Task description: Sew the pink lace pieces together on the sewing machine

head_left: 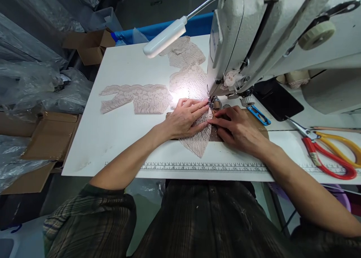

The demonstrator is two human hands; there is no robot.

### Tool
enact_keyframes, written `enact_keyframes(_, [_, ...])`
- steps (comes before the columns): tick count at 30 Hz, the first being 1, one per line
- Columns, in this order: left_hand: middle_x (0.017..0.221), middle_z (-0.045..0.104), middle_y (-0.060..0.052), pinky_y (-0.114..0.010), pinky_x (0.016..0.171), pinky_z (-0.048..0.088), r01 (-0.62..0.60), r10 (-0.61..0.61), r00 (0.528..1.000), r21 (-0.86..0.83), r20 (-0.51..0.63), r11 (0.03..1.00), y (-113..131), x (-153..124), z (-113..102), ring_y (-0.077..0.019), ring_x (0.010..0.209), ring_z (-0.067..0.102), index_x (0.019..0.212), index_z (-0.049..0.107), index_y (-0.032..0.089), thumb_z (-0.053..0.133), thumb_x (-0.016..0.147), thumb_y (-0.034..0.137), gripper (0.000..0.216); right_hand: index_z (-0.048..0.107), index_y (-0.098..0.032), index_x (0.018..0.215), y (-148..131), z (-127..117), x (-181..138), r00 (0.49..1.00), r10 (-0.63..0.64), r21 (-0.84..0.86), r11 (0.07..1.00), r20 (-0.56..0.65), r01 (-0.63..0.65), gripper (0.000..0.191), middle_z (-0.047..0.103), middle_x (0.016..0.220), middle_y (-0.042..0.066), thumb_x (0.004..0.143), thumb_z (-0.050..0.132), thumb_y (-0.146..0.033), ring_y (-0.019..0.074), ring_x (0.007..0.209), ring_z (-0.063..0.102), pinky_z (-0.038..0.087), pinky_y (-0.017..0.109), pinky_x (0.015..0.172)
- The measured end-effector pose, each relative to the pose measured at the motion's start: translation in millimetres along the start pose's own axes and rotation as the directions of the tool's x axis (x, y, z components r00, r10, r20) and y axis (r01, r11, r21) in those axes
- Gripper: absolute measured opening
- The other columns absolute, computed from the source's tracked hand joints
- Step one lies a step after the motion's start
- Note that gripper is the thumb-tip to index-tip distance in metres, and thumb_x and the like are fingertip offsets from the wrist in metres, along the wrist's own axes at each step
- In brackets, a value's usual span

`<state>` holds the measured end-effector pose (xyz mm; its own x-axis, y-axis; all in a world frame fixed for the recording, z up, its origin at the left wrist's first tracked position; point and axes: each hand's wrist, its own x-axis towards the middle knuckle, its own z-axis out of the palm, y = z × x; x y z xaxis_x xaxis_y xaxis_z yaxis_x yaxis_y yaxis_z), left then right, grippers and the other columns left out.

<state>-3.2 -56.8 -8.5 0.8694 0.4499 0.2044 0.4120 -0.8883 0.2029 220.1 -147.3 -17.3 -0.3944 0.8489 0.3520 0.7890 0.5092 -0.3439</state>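
Observation:
A beige lace piece (pixel 201 143) lies under the needle area of a white sewing machine (pixel 228 36). My left hand (pixel 187 119) rests flat on this lace, fingers stretched toward the presser foot (pixel 211 101). Curled at the lace's right edge, my right hand (pixel 235 128) grips it with the fingertips; its thumb is mostly hidden. More lace (pixel 188 79) is spread behind my left hand, brightly lit. Another lace strip (pixel 150 98) lies on the table to the left, and a folded lace piece (pixel 186 51) sits farther back.
A lamp (pixel 165 36) hangs over the white table (pixel 121 66). A printed ruler (pixel 197 167) runs along the front edge. On the right are scissors (pixel 324 149), a blue thread snipper (pixel 258 115) and a black phone (pixel 278 98). Cardboard boxes (pixel 50 136) and plastic bags stand left.

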Motion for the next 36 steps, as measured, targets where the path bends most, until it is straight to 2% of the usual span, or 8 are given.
enact_keyframes(6, [0.150,0.053,-0.017,-0.052,0.108,0.035,-0.029,0.035,0.998,0.104,-0.049,0.994,3.6,-0.7,1.0,-0.0313,0.130,0.054,0.136,0.055,0.014,0.039,0.104,0.045,0.047,0.073,-0.029,0.117,3.8,-2.1,-0.5,1.000,-0.008,0.039,0.999,0.027,0.007,0.030,0.061,0.117,0.010,0.095,0.054,-0.022,0.0279,0.108,0.053,0.048,0.047,0.096])
enact_keyframes(11, [0.128,0.069,-0.011,-0.047,0.094,0.044,-0.103,0.114,0.990,0.124,-0.081,0.987,3.6,0.2,4.2,-0.0253,0.102,0.064,0.122,0.064,0.018,0.045,0.103,0.041,0.035,0.074,-0.028,0.117,4.0,-2.9,0.4,1.000,-0.023,0.019,1.000,0.017,0.023,0.031,0.063,0.117,0.011,0.094,0.056,-0.019,0.0287,0.107,0.054,0.049,0.047,0.094])
enact_keyframes(14, [0.128,0.070,-0.009,-0.046,0.090,0.045,-0.121,0.131,0.988,0.126,-0.077,0.985,2.1,0.1,3.8,-0.0252,0.099,0.063,0.120,0.066,0.021,0.045,0.102,0.042,0.035,0.075,-0.027,0.116,2.6,-3.3,1.0,1.000,-0.027,0.006,1.000,0.014,0.027,0.031,0.064,0.116,0.011,0.092,0.057,-0.017,0.0284,0.105,0.055,0.049,0.047,0.093])
enact_keyframes(18, [0.131,0.069,-0.008,-0.046,0.092,0.044,-0.126,0.139,0.987,0.150,-0.075,0.981,0.7,-1.0,2.4,-0.0252,0.099,0.063,0.123,0.065,0.020,0.043,0.103,0.044,0.039,0.073,-0.023,0.116,0.9,-3.5,0.4,1.000,-0.017,-0.037,0.999,0.017,0.017,0.030,0.063,0.117,0.012,0.092,0.056,-0.017,0.0279,0.102,0.056,0.049,0.046,0.090])
enact_keyframes(26, [0.139,0.063,-0.011,-0.045,0.094,0.044,-0.033,0.039,0.998,0.142,-0.039,0.989,5.2,0.9,0.9,-0.0273,0.113,0.061,0.128,0.061,0.019,0.041,0.104,0.042,0.039,0.068,-0.023,0.119,-0.6,0.7,3.4,1.000,0.012,-0.094,0.995,-0.028,-0.014,0.030,0.060,0.114,0.015,0.094,0.051,-0.020,0.0291,0.103,0.055,0.050,0.045,0.085])
enact_keyframes(36, [0.146,0.058,-0.012,-0.046,0.096,0.044,0.106,-0.101,0.994,0.121,-0.050,0.987,6.0,8.8,4.3,-0.0274,0.113,0.059,0.135,0.059,0.020,0.045,0.103,0.039,0.040,0.067,-0.019,0.121,-2.6,0.4,12.1,0.999,0.047,-0.158,0.986,0.015,-0.044,0.033,0.059,0.112,0.019,0.098,0.043,-0.021,0.0319,0.102,0.051,0.049,0.049,0.087])
